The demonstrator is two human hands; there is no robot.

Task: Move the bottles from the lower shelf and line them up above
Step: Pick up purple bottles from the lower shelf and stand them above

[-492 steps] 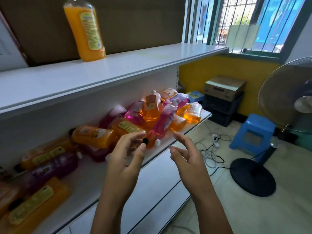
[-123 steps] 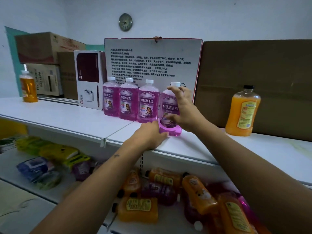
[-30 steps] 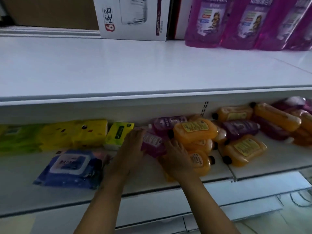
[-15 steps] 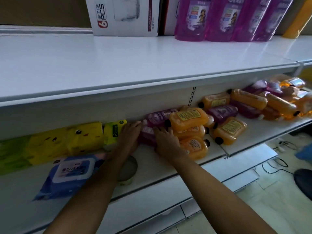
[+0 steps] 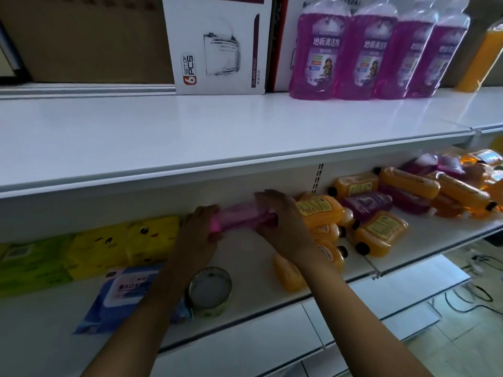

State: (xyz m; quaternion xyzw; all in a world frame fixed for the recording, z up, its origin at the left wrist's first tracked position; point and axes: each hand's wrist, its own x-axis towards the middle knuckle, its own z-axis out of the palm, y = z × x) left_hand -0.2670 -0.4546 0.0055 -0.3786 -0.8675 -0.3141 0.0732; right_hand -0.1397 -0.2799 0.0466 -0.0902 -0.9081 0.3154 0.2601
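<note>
Purple bottle (image 5: 242,217), translucent, lies sideways in the head view, held between both hands just under the edge of the upper shelf (image 5: 190,137) and above the lower shelf (image 5: 253,270). Left hand (image 5: 197,235) grips the bottle's left end, fingers curled round it. Right hand (image 5: 283,227) grips the right end, fingers wrapped over the top; whether the bottle touches the lower shelf cannot be told, as the image is blurred there.

Just right of the right hand: a heap of orange bottles (image 5: 321,209) lying on their sides with dark caps, mixed with more purple ones (image 5: 366,202), running along the lower shelf to the right edge of the frame.

Left of the hands on the same shelf: yellow packs (image 5: 125,246) and green packs (image 5: 30,265) against the back. In front of them a blue wipes pack (image 5: 119,292), partly under the left forearm, and a round tin (image 5: 211,291) beside that forearm.

Upper shelf: four purple bottles standing upright (image 5: 364,50) in a row, touching one another, labels forward. An upright orange bottle (image 5: 481,53) stands to their right, apart. A white box (image 5: 217,44) marked "6 PCS" stands to their left, with brown cardboard (image 5: 89,36) behind.

Lower right: floor with cables (image 5: 468,295).
</note>
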